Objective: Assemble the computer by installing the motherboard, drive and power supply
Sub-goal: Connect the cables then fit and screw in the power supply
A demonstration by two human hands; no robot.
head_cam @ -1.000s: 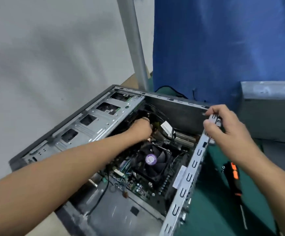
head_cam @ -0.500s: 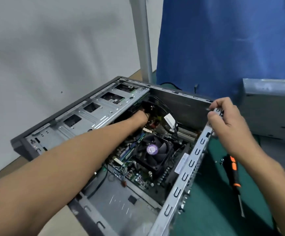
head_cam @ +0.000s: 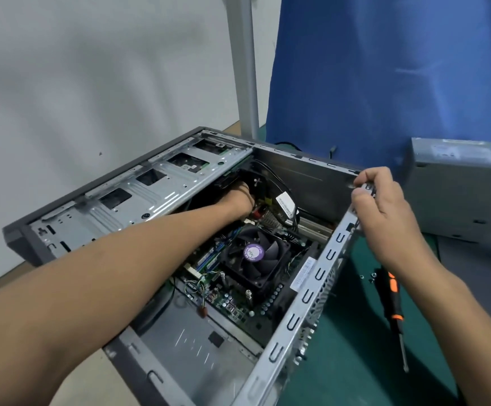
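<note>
Deep under drive cage [head_cam: 150, 194], left hand [head_cam: 237, 197], grip hidden; right hand [head_cam: 385, 212] pinches case rim [head_cam: 320, 273].

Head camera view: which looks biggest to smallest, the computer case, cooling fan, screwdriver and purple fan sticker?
1. computer case
2. cooling fan, covering more area, though the thin screwdriver looks longer, so this pair is unsure
3. screwdriver
4. purple sticker
</note>
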